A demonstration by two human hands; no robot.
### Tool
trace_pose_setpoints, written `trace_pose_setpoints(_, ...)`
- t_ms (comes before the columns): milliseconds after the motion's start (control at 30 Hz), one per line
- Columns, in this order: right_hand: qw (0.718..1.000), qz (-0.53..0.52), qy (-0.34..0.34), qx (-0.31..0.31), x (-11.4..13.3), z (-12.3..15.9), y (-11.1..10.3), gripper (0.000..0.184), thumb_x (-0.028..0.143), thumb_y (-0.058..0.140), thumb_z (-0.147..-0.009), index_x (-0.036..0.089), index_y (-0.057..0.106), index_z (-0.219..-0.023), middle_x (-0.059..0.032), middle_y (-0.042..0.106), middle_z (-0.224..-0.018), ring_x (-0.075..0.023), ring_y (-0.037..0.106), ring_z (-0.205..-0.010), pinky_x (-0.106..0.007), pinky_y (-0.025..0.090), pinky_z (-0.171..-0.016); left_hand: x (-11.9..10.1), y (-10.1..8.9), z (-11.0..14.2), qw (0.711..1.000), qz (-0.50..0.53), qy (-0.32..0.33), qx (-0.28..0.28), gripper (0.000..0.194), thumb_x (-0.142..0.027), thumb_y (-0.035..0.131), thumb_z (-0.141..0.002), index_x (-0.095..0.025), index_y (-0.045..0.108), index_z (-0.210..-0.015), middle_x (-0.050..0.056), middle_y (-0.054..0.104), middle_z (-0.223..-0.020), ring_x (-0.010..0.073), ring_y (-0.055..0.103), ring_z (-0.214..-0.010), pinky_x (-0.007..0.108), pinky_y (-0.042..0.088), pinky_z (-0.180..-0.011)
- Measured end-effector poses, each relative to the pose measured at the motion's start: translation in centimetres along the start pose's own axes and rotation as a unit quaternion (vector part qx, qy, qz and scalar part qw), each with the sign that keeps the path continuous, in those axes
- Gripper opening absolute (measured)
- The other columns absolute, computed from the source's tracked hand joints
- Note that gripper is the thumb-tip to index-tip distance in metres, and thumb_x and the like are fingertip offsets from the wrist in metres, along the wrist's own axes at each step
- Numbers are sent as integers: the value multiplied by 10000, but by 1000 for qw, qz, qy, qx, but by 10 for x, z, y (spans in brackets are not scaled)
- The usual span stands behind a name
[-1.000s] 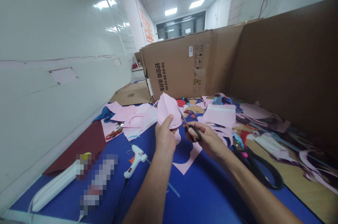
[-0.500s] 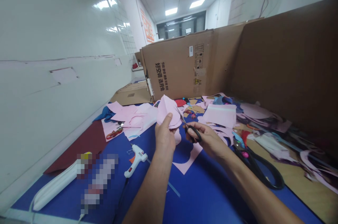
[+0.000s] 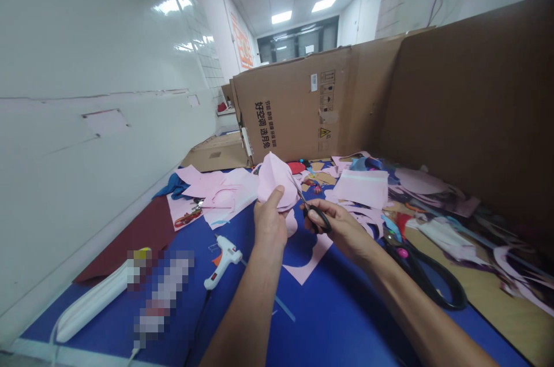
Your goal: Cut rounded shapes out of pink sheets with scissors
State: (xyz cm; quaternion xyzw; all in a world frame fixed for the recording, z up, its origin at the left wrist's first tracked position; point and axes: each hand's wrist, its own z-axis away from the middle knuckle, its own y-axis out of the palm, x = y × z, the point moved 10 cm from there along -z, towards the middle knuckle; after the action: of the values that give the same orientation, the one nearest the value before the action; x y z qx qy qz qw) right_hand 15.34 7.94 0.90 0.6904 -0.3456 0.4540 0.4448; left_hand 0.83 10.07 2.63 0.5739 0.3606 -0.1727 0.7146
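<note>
My left fingers (image 3: 276, 196) clamp the pink piece (image 3: 270, 173), partly covering it. My right fingers (image 3: 324, 206) grip scissors (image 3: 322, 224), tips indistinct

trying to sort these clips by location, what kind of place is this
Probably a small craft workshop: pink cut-out scraps, a glue gun and large black-handled scissors lie on the worktop.
</note>
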Motion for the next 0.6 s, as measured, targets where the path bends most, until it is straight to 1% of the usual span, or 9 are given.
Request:
trace_pose_setpoints(267, 1000, 5, -3, 5, -2, 0, -1, 399, 499, 856, -829, 179, 714, -1021, -12, 661, -736, -157, 516, -657, -304, 292, -610, 1, -2, -2, 1000, 2, 2, 4, 489, -86, 771, -759, -182, 727, -1236, 110, 807, -1031, 237, 776, -867, 373, 637, -801)
trace_pose_setpoints(400, 1000, 6, -3, 7, -2, 0, -1, 392, 498, 853, -833, 180, 718, -1017, -11, 658, -743, -155, 515, -663, -305, 299, -615, 1, -2, -2, 1000, 0, 0, 2, 462, -87, 766, -763, -170, 736, -1216, 121, 806, -1038, 251, 776, -879, 381, 638, -790)
trace_pose_setpoints(600, 1000, 9, -1, 10, -3, 0, 0, 401, 510, 854, -826, 182, 719, -1014, -11, 661, -738, -152, 515, -658, -302, 295, -609, -2, -1, -1, 1000, 5, 5, -5, 457, -71, 762, -751, -178, 739, -1195, 111, 805, -1046, 242, 773, -893, 366, 634, -808)
